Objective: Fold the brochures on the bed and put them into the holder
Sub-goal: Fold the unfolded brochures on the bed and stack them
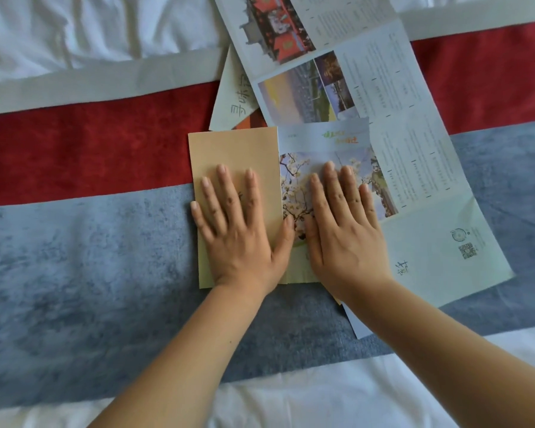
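Your bare arms [179, 359] and short nails
Your left hand [238, 230] and right hand [343, 236] have short, plain nails, and both arms are bare.

Left of the tan folded paper brochure [235, 156], the red and grey-blue striped velvet bed runner [84, 242] lies bare, so that side is open. To the right and beyond, the large unfolded pale-blue printed brochure [414, 156] spreads over the runner. A cream leaflet with green lettering [233, 100] pokes out just above the tan one. The white bed sheet [291, 396] shows bare at the near edge.
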Action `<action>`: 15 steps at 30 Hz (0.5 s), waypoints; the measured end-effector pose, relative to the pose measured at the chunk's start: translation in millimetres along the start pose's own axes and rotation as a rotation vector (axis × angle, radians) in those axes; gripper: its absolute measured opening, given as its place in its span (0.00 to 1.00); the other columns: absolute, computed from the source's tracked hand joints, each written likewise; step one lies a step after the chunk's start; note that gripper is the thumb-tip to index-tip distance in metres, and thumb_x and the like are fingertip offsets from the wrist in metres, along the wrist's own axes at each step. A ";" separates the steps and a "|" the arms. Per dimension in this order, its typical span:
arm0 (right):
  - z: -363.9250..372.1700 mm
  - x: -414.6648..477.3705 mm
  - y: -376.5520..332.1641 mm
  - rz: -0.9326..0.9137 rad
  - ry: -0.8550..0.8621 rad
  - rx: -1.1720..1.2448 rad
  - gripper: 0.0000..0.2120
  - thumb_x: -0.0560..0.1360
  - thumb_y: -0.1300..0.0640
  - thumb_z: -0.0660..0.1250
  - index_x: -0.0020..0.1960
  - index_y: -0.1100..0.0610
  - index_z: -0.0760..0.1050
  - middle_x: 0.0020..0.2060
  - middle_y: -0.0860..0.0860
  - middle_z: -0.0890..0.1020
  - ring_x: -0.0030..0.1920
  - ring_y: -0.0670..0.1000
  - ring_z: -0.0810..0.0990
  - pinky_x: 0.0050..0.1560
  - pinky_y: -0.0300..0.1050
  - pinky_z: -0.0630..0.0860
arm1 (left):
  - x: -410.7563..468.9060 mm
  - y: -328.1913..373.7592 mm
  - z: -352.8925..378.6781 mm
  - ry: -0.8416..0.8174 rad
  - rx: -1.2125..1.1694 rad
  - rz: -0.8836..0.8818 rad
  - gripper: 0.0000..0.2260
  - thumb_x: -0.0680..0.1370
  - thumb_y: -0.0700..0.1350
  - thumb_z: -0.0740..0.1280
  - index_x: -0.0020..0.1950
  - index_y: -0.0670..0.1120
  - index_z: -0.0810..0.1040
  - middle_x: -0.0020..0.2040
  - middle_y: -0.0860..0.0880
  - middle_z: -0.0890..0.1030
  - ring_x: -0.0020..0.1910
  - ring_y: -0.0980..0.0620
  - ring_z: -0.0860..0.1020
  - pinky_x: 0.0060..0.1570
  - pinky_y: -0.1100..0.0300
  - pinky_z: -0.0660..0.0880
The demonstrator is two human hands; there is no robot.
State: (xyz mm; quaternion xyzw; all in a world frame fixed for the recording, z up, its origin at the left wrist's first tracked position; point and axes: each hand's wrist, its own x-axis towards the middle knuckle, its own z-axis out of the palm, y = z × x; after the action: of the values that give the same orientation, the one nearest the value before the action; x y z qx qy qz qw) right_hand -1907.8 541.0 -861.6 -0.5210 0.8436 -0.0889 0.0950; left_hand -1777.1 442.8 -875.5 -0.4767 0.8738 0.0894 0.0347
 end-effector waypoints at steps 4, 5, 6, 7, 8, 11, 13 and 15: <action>3.0 1.2 -19.4 -0.024 -0.042 -0.019 0.30 0.86 0.46 0.50 0.84 0.59 0.53 0.83 0.58 0.52 0.84 0.58 0.47 0.83 0.56 0.45 | -0.3 -22.1 -0.8 0.013 0.037 -0.009 0.39 0.80 0.68 0.49 0.85 0.47 0.46 0.84 0.38 0.44 0.82 0.35 0.43 0.78 0.33 0.44; 3.8 2.2 -25.9 -0.035 -0.055 -0.025 0.30 0.87 0.45 0.49 0.84 0.59 0.53 0.83 0.58 0.52 0.84 0.57 0.46 0.83 0.55 0.44 | -0.8 -29.4 -1.9 0.014 0.042 -0.015 0.39 0.80 0.68 0.50 0.85 0.47 0.46 0.84 0.38 0.44 0.82 0.35 0.43 0.78 0.33 0.44; 4.8 3.2 -33.4 -0.048 -0.070 -0.031 0.30 0.87 0.45 0.48 0.84 0.58 0.53 0.84 0.58 0.51 0.84 0.57 0.45 0.83 0.55 0.43 | -1.4 -37.9 -3.0 0.014 0.046 -0.022 0.40 0.79 0.68 0.50 0.85 0.48 0.46 0.84 0.38 0.44 0.82 0.35 0.43 0.78 0.33 0.44; 6.0 4.3 -41.8 -0.064 -0.085 -0.037 0.30 0.87 0.44 0.47 0.84 0.58 0.53 0.84 0.58 0.51 0.84 0.57 0.45 0.83 0.54 0.42 | -2.3 -48.0 -4.0 0.014 0.049 -0.030 0.39 0.79 0.68 0.50 0.85 0.48 0.46 0.84 0.39 0.44 0.82 0.35 0.43 0.78 0.33 0.44; 7.6 5.9 -51.2 -0.084 -0.097 -0.040 0.30 0.87 0.44 0.46 0.84 0.58 0.53 0.84 0.58 0.51 0.84 0.57 0.45 0.83 0.53 0.41 | -3.3 -59.7 -4.8 0.016 0.052 -0.040 0.39 0.79 0.68 0.50 0.85 0.48 0.46 0.84 0.39 0.44 0.82 0.36 0.43 0.78 0.33 0.45; 15.2 11.8 -84.6 -0.145 -0.137 -0.042 0.31 0.86 0.43 0.45 0.84 0.58 0.51 0.84 0.57 0.49 0.84 0.57 0.44 0.83 0.52 0.40 | -8.6 -99.7 -8.7 0.023 0.057 -0.075 0.39 0.79 0.68 0.50 0.85 0.49 0.46 0.84 0.39 0.44 0.83 0.36 0.43 0.78 0.33 0.45; 22.3 14.3 -108.1 -0.177 -0.159 -0.033 0.31 0.87 0.43 0.45 0.85 0.57 0.51 0.84 0.57 0.49 0.84 0.57 0.44 0.83 0.53 0.41 | -13.3 -126.7 -11.9 0.031 0.053 -0.095 0.39 0.80 0.68 0.50 0.85 0.49 0.46 0.84 0.40 0.44 0.83 0.37 0.43 0.78 0.33 0.46; 30.0 16.0 -130.1 -0.197 -0.170 -0.017 0.31 0.87 0.43 0.45 0.85 0.57 0.50 0.84 0.57 0.48 0.84 0.56 0.43 0.83 0.53 0.41 | -17.9 -151.5 -14.0 0.044 0.047 -0.110 0.39 0.80 0.68 0.50 0.85 0.50 0.46 0.84 0.41 0.44 0.83 0.38 0.43 0.78 0.33 0.46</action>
State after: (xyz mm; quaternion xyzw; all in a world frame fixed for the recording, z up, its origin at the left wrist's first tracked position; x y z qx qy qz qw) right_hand -1795.1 467.7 -859.2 -0.6077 0.7780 -0.0462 0.1527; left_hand -1639.8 374.7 -877.8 -0.5248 0.8488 0.0564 0.0312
